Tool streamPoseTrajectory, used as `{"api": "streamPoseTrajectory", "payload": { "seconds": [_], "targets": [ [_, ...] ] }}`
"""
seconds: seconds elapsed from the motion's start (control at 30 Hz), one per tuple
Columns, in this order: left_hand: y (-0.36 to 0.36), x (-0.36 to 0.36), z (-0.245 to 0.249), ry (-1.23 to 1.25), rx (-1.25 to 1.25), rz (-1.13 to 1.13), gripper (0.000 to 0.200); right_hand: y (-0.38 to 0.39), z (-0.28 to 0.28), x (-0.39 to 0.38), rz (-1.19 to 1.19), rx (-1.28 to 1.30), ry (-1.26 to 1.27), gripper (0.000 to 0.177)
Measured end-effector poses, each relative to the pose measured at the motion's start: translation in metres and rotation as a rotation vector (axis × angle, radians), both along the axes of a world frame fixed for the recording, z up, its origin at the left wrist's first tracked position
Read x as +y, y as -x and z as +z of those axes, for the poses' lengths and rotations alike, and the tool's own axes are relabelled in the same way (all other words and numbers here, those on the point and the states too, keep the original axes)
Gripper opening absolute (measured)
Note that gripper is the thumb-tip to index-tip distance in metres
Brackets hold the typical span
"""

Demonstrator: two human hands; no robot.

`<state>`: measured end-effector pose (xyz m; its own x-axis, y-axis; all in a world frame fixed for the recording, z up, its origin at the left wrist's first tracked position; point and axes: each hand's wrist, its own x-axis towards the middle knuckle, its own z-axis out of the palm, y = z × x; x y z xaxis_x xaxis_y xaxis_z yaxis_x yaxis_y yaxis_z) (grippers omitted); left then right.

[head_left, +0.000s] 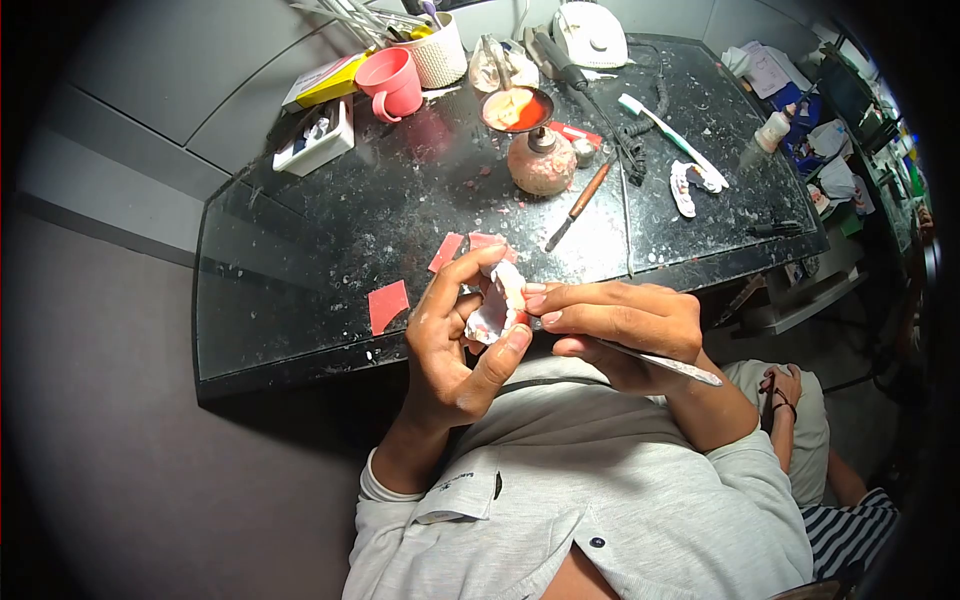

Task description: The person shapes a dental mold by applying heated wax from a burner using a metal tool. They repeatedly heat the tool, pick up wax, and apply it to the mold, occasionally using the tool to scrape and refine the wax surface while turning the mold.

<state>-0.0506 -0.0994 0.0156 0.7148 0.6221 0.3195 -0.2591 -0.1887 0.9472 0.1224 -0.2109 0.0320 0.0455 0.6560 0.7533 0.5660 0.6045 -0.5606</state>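
Pink wax (pixel 520 317) is already seated on the white, arch-shaped dental cast (pixel 492 309) held in the left hand's (pixel 440 335) fingers; a slender silver metal tool (pixel 672 367) is gripped by the right hand's (pixel 640 318); completeness is unclear.

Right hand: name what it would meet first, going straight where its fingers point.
The right hand would probably first meet the dental cast held in the left hand; whether its fingertips already touch is unclear.
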Motion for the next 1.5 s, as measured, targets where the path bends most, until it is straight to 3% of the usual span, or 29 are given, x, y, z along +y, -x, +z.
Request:
{"api": "streamPoseTrajectory", "payload": {
  "seconds": [0.33,0.6,0.93,1.1,1.5],
  "targets": [
    [0.0,0.002,-0.004,-0.074,0.0,0.019,0.059,0.001,-0.002,0.002,-0.001,-0.018,-0.008,0.019],
    [0.003,0.0,0.005,0.194,0.0,-0.106,0.057,0.0,-0.003,0.001,-0.008,-0.023,-0.016,0.02],
    [0.004,0.007,0.008,0.299,0.114,-0.205,0.066,0.0,-0.001,0.001,0.029,0.0,-0.005,0.021],
    [0.006,0.014,-0.001,0.396,0.027,-0.394,0.068,0.0,0.001,0.0,0.063,0.016,0.025,0.02],
    [0.008,0.02,-0.011,0.52,-0.052,-0.538,0.067,-0.001,0.001,0.0,0.11,0.071,0.049,0.016]
  ]
}}
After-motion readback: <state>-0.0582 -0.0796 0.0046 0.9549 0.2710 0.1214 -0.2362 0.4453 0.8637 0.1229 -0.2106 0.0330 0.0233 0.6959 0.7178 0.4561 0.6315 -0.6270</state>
